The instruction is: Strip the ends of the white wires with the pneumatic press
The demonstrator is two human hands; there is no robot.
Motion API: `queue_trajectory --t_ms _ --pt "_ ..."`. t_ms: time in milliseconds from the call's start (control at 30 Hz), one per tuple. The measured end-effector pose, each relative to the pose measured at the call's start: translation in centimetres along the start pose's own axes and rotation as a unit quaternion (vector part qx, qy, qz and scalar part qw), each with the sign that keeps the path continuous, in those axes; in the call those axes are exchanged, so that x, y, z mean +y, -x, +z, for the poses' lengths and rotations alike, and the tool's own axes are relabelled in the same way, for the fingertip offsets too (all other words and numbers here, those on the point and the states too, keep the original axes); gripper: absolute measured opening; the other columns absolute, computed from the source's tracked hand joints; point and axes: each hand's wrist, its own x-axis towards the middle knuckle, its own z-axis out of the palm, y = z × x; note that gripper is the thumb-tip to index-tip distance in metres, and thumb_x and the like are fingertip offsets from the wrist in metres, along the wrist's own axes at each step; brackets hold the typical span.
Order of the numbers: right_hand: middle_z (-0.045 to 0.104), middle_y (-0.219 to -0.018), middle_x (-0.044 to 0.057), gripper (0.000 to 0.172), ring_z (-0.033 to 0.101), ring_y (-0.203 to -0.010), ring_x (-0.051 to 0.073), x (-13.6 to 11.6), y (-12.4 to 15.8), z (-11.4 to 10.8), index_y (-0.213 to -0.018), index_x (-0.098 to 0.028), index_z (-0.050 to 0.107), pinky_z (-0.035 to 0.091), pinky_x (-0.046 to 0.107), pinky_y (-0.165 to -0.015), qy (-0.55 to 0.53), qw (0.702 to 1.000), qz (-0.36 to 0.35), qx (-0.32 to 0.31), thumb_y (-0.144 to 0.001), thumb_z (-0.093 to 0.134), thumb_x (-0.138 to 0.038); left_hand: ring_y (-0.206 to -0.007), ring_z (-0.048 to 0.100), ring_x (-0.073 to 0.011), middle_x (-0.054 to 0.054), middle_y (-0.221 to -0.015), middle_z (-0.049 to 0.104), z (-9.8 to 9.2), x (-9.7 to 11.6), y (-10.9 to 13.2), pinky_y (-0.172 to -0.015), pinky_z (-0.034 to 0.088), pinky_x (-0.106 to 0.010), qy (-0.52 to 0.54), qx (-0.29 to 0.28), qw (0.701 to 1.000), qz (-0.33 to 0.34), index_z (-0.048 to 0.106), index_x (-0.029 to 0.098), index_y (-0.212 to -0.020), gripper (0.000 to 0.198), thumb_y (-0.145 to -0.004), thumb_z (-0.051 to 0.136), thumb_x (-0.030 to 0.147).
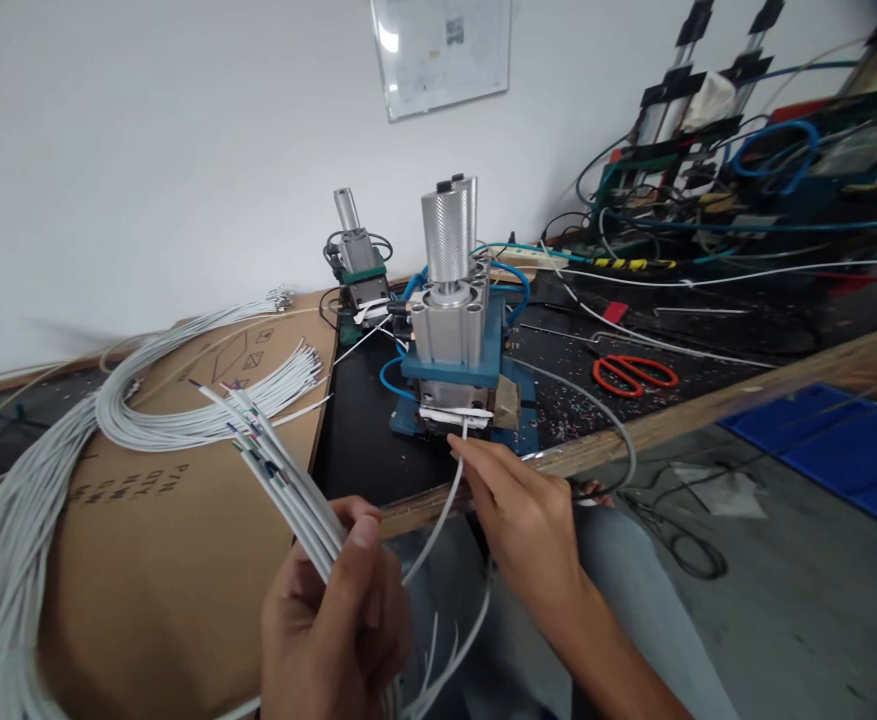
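- The left hand [329,625] is closed around a bundle [288,470] of white cables, whose stripped ends fan up and to the left over the cardboard [160,560].
- The right hand [517,515] pinches one white cable [449,490] between its fingertips and holds its end at the mouth of the machine [453,340], just under the blue block.
- That cable bends down from the machine towards the left hand.
- A large loop of white cables [33,480] lies on the cardboard at left, its ends [299,375] spread near the black mat [355,440].
- A second, smaller machine [363,275] stands behind the first, near the wall.
- Orange scissors [633,372] lie on the bench to the right, well apart from both hands.
- Blue hoses and tangled gear [738,170] crowd the far right corner.
- A grey cord [610,420] loops over the bench's wooden edge [708,405], just beside the right hand.
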Motion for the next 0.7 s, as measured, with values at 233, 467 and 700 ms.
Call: queue_trajectory --t_ms 233,467,700 --pt "0.078 -0.105 0.009 0.028 0.076 -0.089 0.019 0.17 -0.39 0.47 -0.118 -0.013 0.07 0.064 0.028 -0.077 0.0 1.0 0.017 0.004 -0.098 0.05 -0.008 -0.033 0.023 0.0008 0.012 -0.041 0.035 0.12 -0.5 -0.1 -0.031 0.023 -0.007 0.004 0.003 1.0 0.011 0.064 0.016 -0.071 0.048 -0.051 0.097 0.044" --pt "0.078 -0.105 0.008 0.026 0.076 -0.089 0.019 0.22 -0.34 0.8 -0.116 -0.012 0.07 0.062 0.027 -0.077 0.006 1.0 0.023 0.011 -0.098 0.052 -0.008 -0.03 0.026 0.0013 0.011 -0.038 0.037 0.13 -0.72 0.11 -0.03 0.023 -0.006 0.024 0.019 1.0 -0.003 0.067 0.015 -0.071 0.051 -0.043 0.1 0.042" --pt "0.077 -0.105 0.007 0.027 0.076 -0.089 0.02 0.3 -0.42 0.82 -0.117 -0.012 0.069 0.061 0.028 -0.079 0.009 1.0 0.023 0.007 -0.096 0.054 -0.005 -0.029 0.026 0.0012 0.011 -0.036 0.036 -0.06 -0.92 0.16 -0.029 0.025 -0.006 0.027 0.009 1.0 -0.004 0.068 0.015 -0.069 0.049 -0.044 0.099 0.042"
